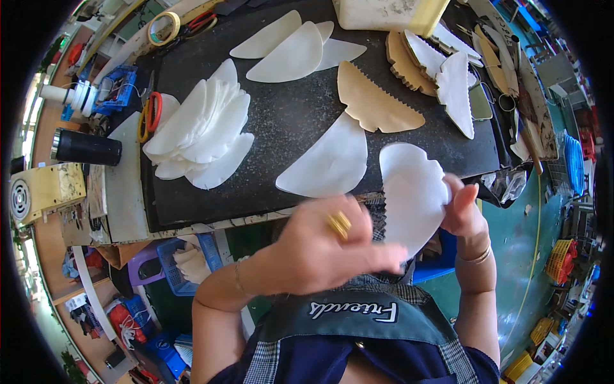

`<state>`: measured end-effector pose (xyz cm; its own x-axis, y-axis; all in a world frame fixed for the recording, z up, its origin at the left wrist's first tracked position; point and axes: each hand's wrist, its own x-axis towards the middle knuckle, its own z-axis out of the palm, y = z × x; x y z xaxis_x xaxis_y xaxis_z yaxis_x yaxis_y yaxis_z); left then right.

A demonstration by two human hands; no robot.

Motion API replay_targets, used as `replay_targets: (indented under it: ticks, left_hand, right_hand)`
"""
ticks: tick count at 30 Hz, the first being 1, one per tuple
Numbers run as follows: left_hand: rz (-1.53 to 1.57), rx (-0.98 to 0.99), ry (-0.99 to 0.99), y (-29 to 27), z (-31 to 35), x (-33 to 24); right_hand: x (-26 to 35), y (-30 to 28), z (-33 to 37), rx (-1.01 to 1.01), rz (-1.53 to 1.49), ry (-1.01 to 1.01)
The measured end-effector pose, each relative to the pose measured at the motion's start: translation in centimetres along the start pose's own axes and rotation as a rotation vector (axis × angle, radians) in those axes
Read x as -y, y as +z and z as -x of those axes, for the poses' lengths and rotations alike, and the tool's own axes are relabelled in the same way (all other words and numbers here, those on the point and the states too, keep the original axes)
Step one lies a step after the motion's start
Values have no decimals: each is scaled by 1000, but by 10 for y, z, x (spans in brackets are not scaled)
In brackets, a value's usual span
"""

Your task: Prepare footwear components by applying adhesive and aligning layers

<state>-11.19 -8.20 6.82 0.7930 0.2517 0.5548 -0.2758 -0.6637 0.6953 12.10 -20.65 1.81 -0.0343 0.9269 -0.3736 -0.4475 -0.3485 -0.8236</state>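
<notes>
A white sheet piece [416, 195] with a toothed left edge and a scalloped right edge is held up over the table's near edge. My right hand [464, 208] grips it at the right, thumb and fingers closed on the scalloped edge. By its lower left edge is my left hand [332, 246], wearing a gold ring and smeared by motion. Its fingers look curled, and whether they touch the sheet I cannot tell. Just beyond lie a smooth white half-moon piece [329, 160] and a tan toothed piece [378, 102].
On the dark work mat [281, 115], a fanned pile of white pieces [201, 128] lies left beside red-handled scissors [151, 115]. More white half-moon pieces [288, 54] are at the back. Toothed pieces [455, 89] are stacked right, near a pale container [391, 14]. A black bottle [86, 146] lies left.
</notes>
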Motion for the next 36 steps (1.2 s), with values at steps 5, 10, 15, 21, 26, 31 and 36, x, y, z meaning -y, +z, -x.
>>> replay_targets:
  ticks: [5, 10, 15, 21, 26, 31, 36]
  left_hand:
    - [152, 151, -337, -22, 36, 9]
    - [185, -435, -748, -25, 53, 44]
    - [98, -431, -788, -19, 56, 51]
    - [-388, -179, -622, -23, 56, 49]
    - [-836, 36, -586, -19, 37, 34]
    - [-437, 131, -203, 10, 44, 46]
    - [-1062, -337, -277, -65, 41, 29]
  right_hand:
    - [22, 50, -39, -168, 274, -369]
    - [14, 60, -84, -224, 456, -469]
    - [2, 53, -102, -262, 803, -451]
    - [1, 64, -95, -372, 1374, -552]
    - [25, 35, -83, -505, 1566, -794]
    - [25, 8, -84, -499, 1740, -838]
    - [21, -14, -77, -616, 1338, -709]
